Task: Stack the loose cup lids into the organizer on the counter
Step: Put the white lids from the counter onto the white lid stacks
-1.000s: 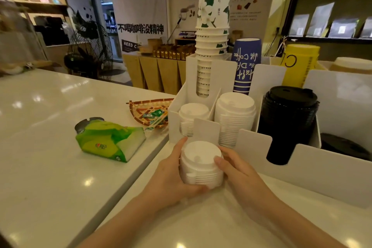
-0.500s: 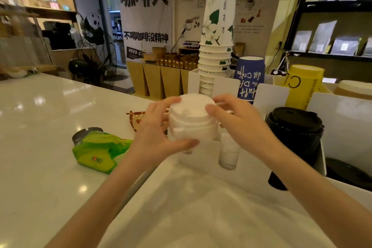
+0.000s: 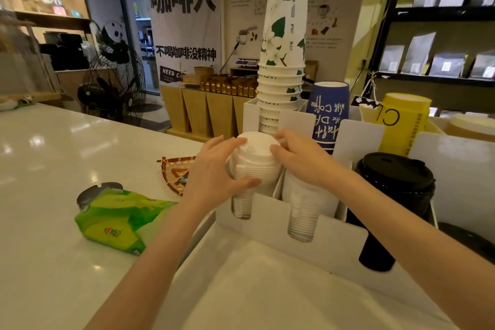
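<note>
Left hand (image 3: pixel 214 171): wrapped around white lid stack (image 3: pixel 254 161), thumb in front.
Right hand (image 3: pixel 302 161): fingertips pressing stack's top rim.
Stack position: at leftmost front slot of white organizer (image 3: pixel 270 220), atop lids there.

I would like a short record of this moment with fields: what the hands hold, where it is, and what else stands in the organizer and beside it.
held item: stack of white plastic cup lids
left hand: grips the stack's left side
right hand: fingers on the stack's top right edge
position: over the leftmost front slot of the white slotted organizer
next slot: taller white lid stack
third slot: black lid stack
behind: tall white paper cups with green leaves
counter, left: green tissue pack
</note>
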Demonstrator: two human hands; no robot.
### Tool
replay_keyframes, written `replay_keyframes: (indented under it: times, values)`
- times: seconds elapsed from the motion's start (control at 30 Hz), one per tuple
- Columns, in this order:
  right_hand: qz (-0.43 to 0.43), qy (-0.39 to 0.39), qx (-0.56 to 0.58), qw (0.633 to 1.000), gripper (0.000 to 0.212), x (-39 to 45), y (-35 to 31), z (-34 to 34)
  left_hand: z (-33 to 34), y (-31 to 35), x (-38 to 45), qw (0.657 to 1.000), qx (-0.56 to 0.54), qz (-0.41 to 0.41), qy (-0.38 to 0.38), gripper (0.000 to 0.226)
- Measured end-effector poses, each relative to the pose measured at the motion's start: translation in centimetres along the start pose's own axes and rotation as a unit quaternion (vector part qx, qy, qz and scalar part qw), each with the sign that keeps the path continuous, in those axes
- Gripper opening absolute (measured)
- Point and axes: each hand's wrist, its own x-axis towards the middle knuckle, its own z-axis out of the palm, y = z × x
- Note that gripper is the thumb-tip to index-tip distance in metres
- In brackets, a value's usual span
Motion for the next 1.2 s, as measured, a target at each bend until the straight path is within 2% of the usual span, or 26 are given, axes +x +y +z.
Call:
replay_keyframes:
  times: [0.07,0.17,0.57,0.7,0.9,1.03,1.1,1.2]
  values:
    - [0.006,-0.009,-0.053,0.999,0.037,0.2,0.3,0.3,0.4,-0.2,0.0,0.999,0.035,0.006,-0.021,0.072]
    - [0.010,-0.011,-0.123,0.992,0.035,0.2,0.4,0.8,0.6,-0.5,0.0,0.999,0.022,-0.007,-0.041,0.070]
    - [-0.019,-0.010,-0.242,0.970,0.033,-0.3,-0.1,1.3,0.8,-1.0,0.0,0.996,0.064,0.008,-0.068,0.068]
    - [-0.036,0.009,-0.312,0.949,0.035,-0.2,-0.2,1.6,-0.1,-0.9,0.2,0.991,0.065,-0.003,-0.115,0.073]
    - [-0.069,0.031,-0.394,0.916,0.034,-0.5,0.0,2.2,-1.0,-0.7,0.4,0.975,0.140,0.025,-0.168,0.080]
    - [-0.047,0.037,-0.345,0.937,0.036,-0.9,0.4,1.9,-1.3,-0.3,0.5,0.974,0.110,-0.006,-0.197,0.083]
    - [-0.036,0.024,-0.285,0.958,0.034,-1.5,0.6,1.4,-1.7,0.0,0.7,0.971,0.064,-0.033,-0.228,0.084]
    - [-0.032,0.055,-0.157,0.985,0.040,-3.2,-0.3,-0.7,-1.7,1.4,0.6,0.976,-0.005,-0.046,-0.213,0.080]
